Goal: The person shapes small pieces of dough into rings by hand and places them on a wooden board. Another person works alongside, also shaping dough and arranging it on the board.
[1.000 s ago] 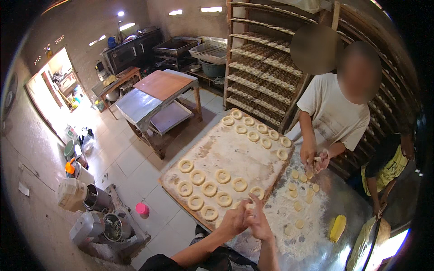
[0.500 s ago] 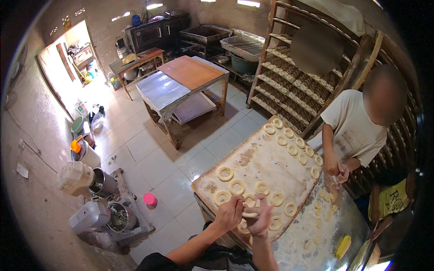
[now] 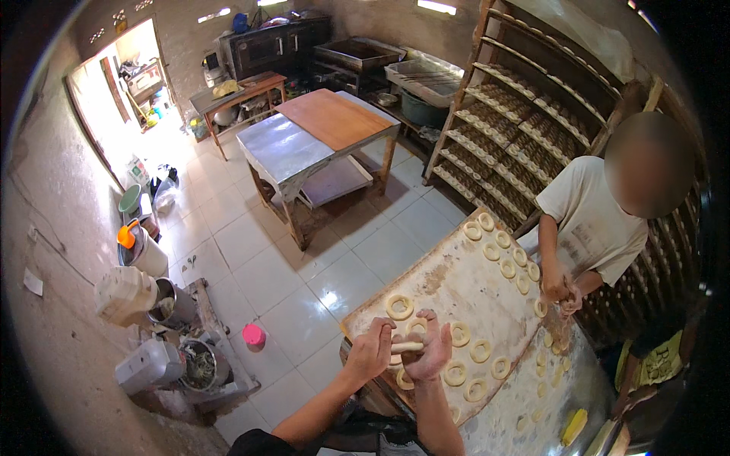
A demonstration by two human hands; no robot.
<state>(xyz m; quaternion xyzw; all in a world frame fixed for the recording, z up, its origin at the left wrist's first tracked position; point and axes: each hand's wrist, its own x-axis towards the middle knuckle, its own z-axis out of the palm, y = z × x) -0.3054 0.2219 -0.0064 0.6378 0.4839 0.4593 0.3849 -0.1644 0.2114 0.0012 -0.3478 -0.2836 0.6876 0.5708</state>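
Dough roll [image 3: 405, 346]: a short pale strip of dough, held in the air above the near end of the floured board [image 3: 456, 285]. It spans from one of your hands to the other.
Long axis: close to level, running left to right across your body, with the left end slightly lower.
Left hand [image 3: 370, 354]: your grip is closed on the left end of the dough roll, fingers curled over it.
Right hand [image 3: 432, 351]: your grip is clamped on the right end, palm turned toward the left hand, fingers raised above the strip.
Nearer hand: neither. Both hands touch the roll, one at each end, and the bare middle shows between them.
Board below: dough rings [image 3: 400, 307] lie on the board just beyond and to the right of your hands. One ring sits just ahead of your left hand; others lie close beside your right wrist.
Desk [image 3: 525, 410]: the board rests on a floured desk, which carries more rings at its right side.
Other person [image 3: 589, 224]: stands at the far right edge of the board, hands together on a piece of dough, well apart from yours.
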